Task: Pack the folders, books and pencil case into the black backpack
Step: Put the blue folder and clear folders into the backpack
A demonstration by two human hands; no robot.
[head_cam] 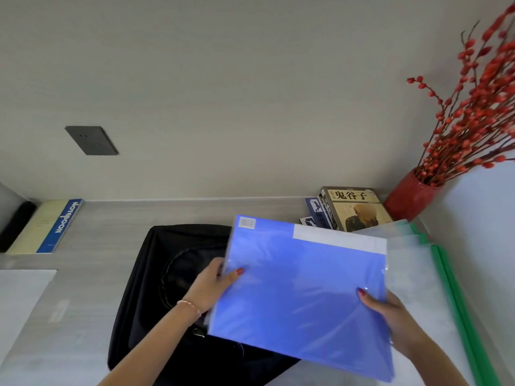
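Both hands grip the blue folder [301, 299] by its side edges, holding it tilted above the desk. On the left edge, the left hand [214, 288] pinches the folder, its thumb pressed on the front cover and its fingers hidden behind. A thin pink bracelet [189, 305] circles that wrist. Lower down on the right edge, the right hand [390, 316] clamps the folder the same way, thumb on top and fingers underneath. A white strip [338, 238] runs along the folder's upper edge, and a small label sits in its top corner.

Beneath the folder's left part lies the black backpack [167, 274], flat on the grey desk [83, 302]. To the right, partly covered by the blue folder, more folders [426, 288] with clear covers and green edges are stacked on the desk. Behind them a pile of books [354, 208] rests near the wall, beside a red vase [409, 199] of red-budded branches. Far left, a blue-spined notebook [47, 227] lies against the wall.
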